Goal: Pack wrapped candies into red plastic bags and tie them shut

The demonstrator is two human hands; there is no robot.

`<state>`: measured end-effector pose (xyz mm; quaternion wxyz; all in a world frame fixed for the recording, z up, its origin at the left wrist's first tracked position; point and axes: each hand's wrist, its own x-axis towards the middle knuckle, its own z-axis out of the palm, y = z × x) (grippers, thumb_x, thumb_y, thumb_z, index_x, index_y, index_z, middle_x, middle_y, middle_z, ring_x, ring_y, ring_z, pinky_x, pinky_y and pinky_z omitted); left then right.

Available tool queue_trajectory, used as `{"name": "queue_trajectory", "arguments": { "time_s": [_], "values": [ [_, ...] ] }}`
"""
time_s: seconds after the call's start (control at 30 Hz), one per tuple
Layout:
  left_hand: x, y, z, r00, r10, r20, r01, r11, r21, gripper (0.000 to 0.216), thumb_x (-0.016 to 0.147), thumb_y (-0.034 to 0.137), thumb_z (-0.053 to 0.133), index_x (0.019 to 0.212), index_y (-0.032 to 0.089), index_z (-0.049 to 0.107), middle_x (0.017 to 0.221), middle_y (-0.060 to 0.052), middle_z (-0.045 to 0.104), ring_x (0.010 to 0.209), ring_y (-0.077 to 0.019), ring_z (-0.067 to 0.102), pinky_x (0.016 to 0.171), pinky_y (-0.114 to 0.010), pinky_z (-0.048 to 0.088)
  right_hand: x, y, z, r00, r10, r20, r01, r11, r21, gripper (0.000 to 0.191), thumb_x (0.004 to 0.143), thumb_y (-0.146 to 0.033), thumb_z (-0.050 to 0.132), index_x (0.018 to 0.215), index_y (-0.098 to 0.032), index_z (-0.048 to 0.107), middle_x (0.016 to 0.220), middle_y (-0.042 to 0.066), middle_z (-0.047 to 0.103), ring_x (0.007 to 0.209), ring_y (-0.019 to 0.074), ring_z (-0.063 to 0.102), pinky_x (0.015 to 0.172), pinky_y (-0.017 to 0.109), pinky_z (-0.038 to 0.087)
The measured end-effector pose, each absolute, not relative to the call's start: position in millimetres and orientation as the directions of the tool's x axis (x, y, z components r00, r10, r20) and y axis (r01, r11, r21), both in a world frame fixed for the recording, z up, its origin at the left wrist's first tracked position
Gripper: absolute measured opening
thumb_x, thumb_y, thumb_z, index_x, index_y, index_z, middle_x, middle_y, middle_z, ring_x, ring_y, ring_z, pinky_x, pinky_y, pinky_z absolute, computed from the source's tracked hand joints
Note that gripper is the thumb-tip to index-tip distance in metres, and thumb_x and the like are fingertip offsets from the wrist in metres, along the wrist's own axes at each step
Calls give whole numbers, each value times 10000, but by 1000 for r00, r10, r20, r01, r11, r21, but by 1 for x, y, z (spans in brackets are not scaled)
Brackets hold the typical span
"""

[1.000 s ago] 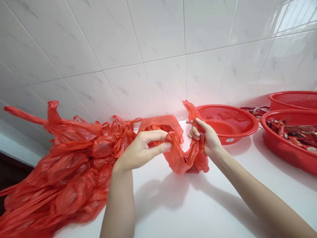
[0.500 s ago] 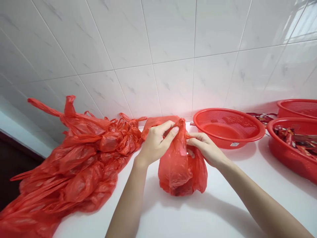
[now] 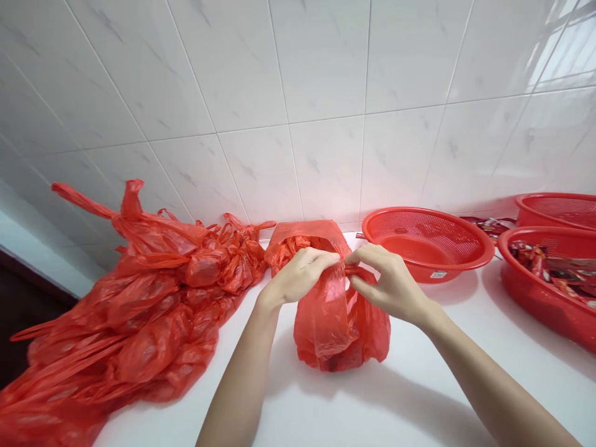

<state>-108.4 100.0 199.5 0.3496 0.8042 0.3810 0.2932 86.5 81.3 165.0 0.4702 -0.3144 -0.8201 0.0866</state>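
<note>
A small red plastic bag [image 3: 335, 329] with something inside stands on the white counter [image 3: 382, 403] in the middle of the view. My left hand [image 3: 298, 276] is closed on one of its handles at the top. Close beside it, my right hand [image 3: 388, 282] pinches the other handle. The two hands almost touch over the bag's mouth. What the bag holds is hidden by the plastic.
A big heap of tied red bags [image 3: 139, 310] covers the counter's left side against the tiled wall. To the right stand an empty red mesh basket [image 3: 428, 245], a red basket of wrapped sweets [image 3: 554, 279] and a third basket [image 3: 559, 208] behind it.
My hands came together from apart, drawing the two handles over the bag's mouth. The bag now stands gathered and upright beneath them.
</note>
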Motion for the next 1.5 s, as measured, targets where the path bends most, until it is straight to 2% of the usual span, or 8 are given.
{"name": "queue_trajectory", "arguments": {
  "time_s": [0.23,0.47,0.6,0.73,0.93,1.1,1.33,1.5],
  "values": [
    [-102,106,194,650,757,56,200,-243,949,316,824,389,648,607,163,601,625,22,492,627,-121,437,624,-272,350,94,86,167,-421,631,651,396,774,-494,237,767,-21,492,901,-211,539,872,15,635,769,165,589,662,286,460],
    [-96,120,182,515,856,-39,-210,170,963,158,675,297,735,654,152,676,674,-7,657,655,-133,581,656,-258,450,95,91,162,-378,389,840,543,828,-140,307,881,-51,545,1136,-222,528,1181,108,635,979,224,642,782,365,524],
    [-96,120,180,525,848,-69,-246,229,942,139,721,293,680,684,159,674,680,-31,686,664,-161,624,656,-278,470,95,91,165,-425,307,851,564,826,-16,270,925,-68,537,1145,-215,592,1213,133,621,979,216,649,790,362,534],
    [-96,121,179,554,831,-46,-208,191,959,197,752,357,629,698,174,680,715,-61,710,742,-216,673,683,-318,491,96,91,165,-447,287,847,560,828,15,240,955,-102,538,1143,-212,637,1212,146,633,977,215,645,810,385,533],
    [-95,120,182,572,818,49,-126,28,992,247,813,400,612,776,179,717,811,-67,726,799,-217,668,753,-339,510,95,92,162,-328,269,905,507,859,-71,215,972,-130,536,1060,-249,692,1084,93,677,946,204,655,791,370,531],
    [-102,123,186,497,857,138,42,-182,982,247,870,388,600,869,188,744,951,-55,730,932,-199,653,829,-302,494,100,89,169,-270,398,877,380,881,-283,168,959,-139,566,1000,-219,709,1063,91,671,982,203,654,810,350,546],
    [-118,144,173,331,929,166,131,-219,967,261,717,336,791,915,180,724,934,-50,745,907,-183,683,882,-325,503,119,80,190,-489,574,656,171,801,-574,137,958,-203,568,890,-207,687,845,31,702,806,175,635,759,328,517],
    [-127,165,153,256,956,141,158,-185,970,329,599,331,870,820,154,703,831,-62,743,841,-200,702,855,-365,527,126,74,195,-711,516,478,147,774,-616,138,944,-181,573,870,-190,689,827,37,686,758,158,606,714,300,501]
  ]
}}
